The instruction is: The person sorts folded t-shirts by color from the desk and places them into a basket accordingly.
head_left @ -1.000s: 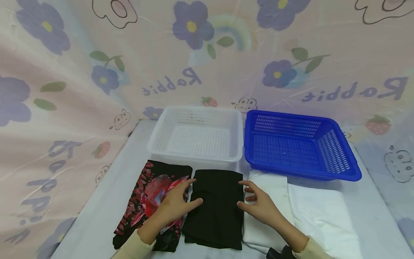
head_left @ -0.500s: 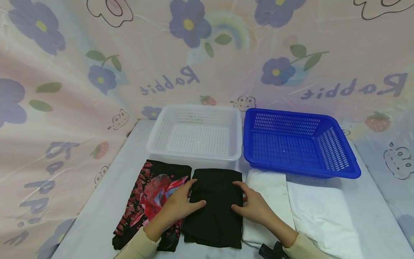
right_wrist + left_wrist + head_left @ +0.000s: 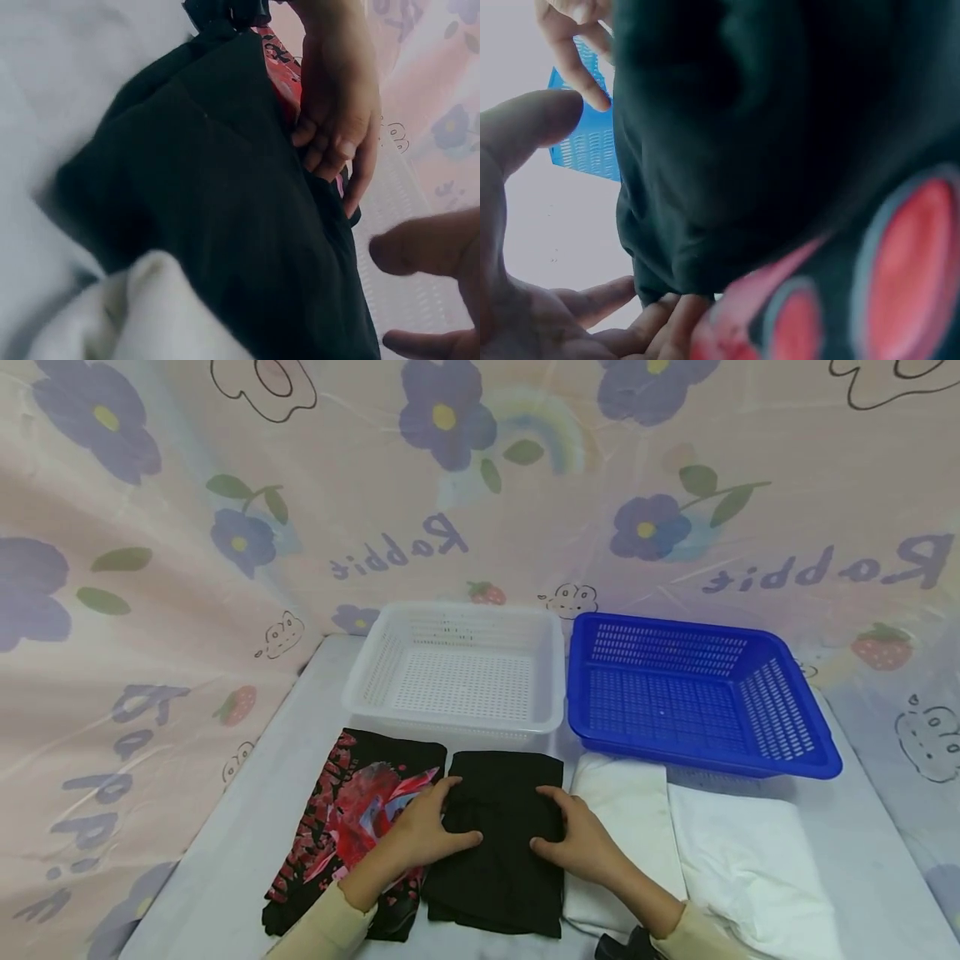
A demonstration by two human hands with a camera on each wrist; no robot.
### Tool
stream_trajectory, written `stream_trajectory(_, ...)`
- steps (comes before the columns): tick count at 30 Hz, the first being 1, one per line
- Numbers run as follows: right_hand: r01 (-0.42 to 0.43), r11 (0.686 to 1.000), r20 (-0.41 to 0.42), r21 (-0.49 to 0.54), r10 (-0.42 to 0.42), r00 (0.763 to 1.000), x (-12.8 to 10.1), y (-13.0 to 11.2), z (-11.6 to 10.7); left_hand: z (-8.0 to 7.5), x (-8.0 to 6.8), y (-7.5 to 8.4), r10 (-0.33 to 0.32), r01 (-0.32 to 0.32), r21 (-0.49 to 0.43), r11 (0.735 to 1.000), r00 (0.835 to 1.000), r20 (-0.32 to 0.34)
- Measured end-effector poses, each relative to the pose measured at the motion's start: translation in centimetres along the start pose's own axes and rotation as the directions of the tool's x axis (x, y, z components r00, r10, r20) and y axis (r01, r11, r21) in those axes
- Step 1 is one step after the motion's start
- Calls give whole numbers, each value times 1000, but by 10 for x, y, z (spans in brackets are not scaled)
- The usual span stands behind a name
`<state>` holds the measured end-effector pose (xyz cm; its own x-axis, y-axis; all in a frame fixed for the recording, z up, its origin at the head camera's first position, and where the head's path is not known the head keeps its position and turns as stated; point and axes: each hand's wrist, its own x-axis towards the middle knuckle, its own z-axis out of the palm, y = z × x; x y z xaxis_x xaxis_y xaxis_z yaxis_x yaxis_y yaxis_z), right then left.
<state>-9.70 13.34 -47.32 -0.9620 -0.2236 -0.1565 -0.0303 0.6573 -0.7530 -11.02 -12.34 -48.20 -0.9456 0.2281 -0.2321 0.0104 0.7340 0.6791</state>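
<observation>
A folded black garment point(image 3: 498, 868) lies on the table between a black shirt with a red print point(image 3: 337, 818) and a folded white garment point(image 3: 626, 814). My left hand point(image 3: 429, 825) grips its left edge, fingers tucked under the cloth and thumb on top. My right hand point(image 3: 576, 837) grips its right edge, fingers curled over the edge and thumb on top. In the left wrist view the black garment point(image 3: 765, 135) fills the frame above my left hand point(image 3: 525, 300). In the right wrist view the black garment point(image 3: 210, 187) lies below my left hand point(image 3: 337, 112), and the thumb of my right hand point(image 3: 427, 247) shows.
An empty white basket point(image 3: 457, 720) and an empty blue basket point(image 3: 697, 762) stand side by side behind the clothes. A second white garment point(image 3: 746, 860) lies at the right. A printed cloth backdrop point(image 3: 187, 610) closes in the left side and back of the white-covered table point(image 3: 247, 810).
Both hands have moved inward from beside the black garment onto it and closed on its two side edges. The clothes and baskets have stayed in place.
</observation>
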Motion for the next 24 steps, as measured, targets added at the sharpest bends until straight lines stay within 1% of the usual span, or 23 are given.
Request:
stream_trajectory(4,6,999,-27,50,-5,1000,1,2,1,-2,2,-1,3,-2,-58,998,1000,24)
stream_trajectory(12,18,977,31,211,-25,999,1,9,3,-2,1,-2,27,-9,-190,982,995,95)
stream_trajectory(16,30,970,27,240,-38,999,3,11,7,0,4,-1,29,-3,-224,975,993,115)
stream_trajectory(19,35,974,-5,223,-35,999,4,9,9,1,6,0,38,-10,-243,970,993,108)
stream_trajectory(22,45,977,-52,207,-35,998,5,7,11,3,7,1,55,-31,-271,962,995,84)
stream_trajectory(24,47,971,-61,233,-34,998,7,8,12,4,7,1,65,-42,-292,955,995,69)
